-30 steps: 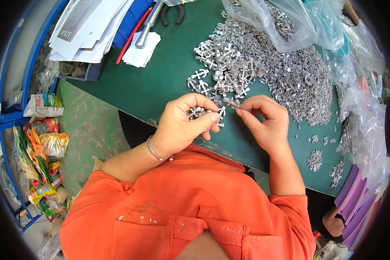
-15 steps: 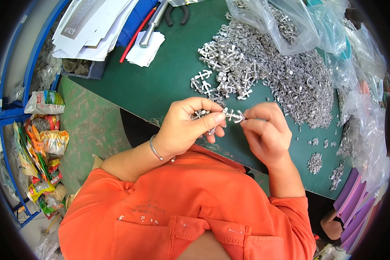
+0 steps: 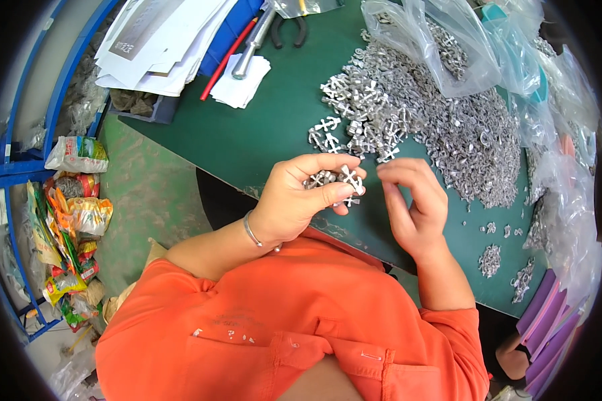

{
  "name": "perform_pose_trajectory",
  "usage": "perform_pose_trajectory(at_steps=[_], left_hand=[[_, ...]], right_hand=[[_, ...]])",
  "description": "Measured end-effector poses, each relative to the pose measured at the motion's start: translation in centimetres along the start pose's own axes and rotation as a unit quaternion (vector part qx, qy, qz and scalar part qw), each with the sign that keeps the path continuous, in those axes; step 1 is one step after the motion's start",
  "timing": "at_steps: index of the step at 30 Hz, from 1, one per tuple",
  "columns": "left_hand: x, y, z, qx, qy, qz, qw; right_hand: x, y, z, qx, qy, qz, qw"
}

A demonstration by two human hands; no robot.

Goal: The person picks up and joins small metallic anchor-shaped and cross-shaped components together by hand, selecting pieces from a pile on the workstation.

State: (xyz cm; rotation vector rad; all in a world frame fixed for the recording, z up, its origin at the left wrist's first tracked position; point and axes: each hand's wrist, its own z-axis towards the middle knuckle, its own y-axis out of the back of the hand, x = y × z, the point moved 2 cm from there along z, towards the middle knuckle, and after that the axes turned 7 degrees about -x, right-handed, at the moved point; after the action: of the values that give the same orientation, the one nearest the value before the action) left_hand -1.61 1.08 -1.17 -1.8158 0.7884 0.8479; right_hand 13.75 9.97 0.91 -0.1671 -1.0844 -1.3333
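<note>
My left hand (image 3: pixel 294 195), a metal bangle at its wrist, is closed around several small silver anchor-shaped metal pieces (image 3: pixel 322 178). One of these, an anchor-shaped piece (image 3: pixel 350 177), sticks up between thumb and index finger. Just to the right is my right hand (image 3: pixel 418 204), its fingers bent and a gap showing between thumb and index finger. Nothing can be seen in it. Beyond both hands lies a loose pile of similar anchor-shaped pieces (image 3: pixel 371 107) on the green table (image 3: pixel 261 127).
A large heap of smaller grey metal parts (image 3: pixel 478 144) spreads at the right, with clear plastic bags (image 3: pixel 465 60) over its far side. Small clusters (image 3: pixel 489 260) lie nearer. Papers (image 3: pixel 157 43), a red pencil (image 3: pixel 227 60), a metal-handled tool (image 3: pixel 251 50) and pliers (image 3: pixel 289 32) are far left.
My right hand has let go of the anchor-shaped piece and drawn slightly away. That piece has turned from lying sideways to upright in my left hand. The whole view has shifted a little.
</note>
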Motion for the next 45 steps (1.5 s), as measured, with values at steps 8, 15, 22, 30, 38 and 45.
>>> perform_pose_trajectory(at_steps=[8,15,22,30,38,45], left_hand=[[0.1,0.2,0.1,-0.005,-0.006,-0.028,1.0],[-0.3,-0.1,0.0,-0.028,0.029,-0.029,0.999],[-0.4,0.1,0.0,-0.064,0.032,-0.04,0.997],[-0.5,0.5,-0.3,-0.025,0.076,-0.034,0.996],[-0.8,-0.1,-0.4,0.004,0.137,-0.028,0.99],[-0.5,-0.5,-0.6,0.015,0.135,0.028,0.99]], right_hand=[[0.1,-1.0,-0.1,0.177,-0.023,-0.116,0.977],[-0.8,0.1,-0.5,0.145,-0.092,-0.084,0.981],[-1.8,0.5,-1.1,0.1,-0.302,0.084,0.944],[-1.2,0.5,-0.9,0.014,-0.337,0.331,0.881],[-0.9,0.6,-0.9,-0.001,-0.275,0.366,0.889],[-0.3,0.4,-0.8,0.026,-0.194,0.324,0.926]])
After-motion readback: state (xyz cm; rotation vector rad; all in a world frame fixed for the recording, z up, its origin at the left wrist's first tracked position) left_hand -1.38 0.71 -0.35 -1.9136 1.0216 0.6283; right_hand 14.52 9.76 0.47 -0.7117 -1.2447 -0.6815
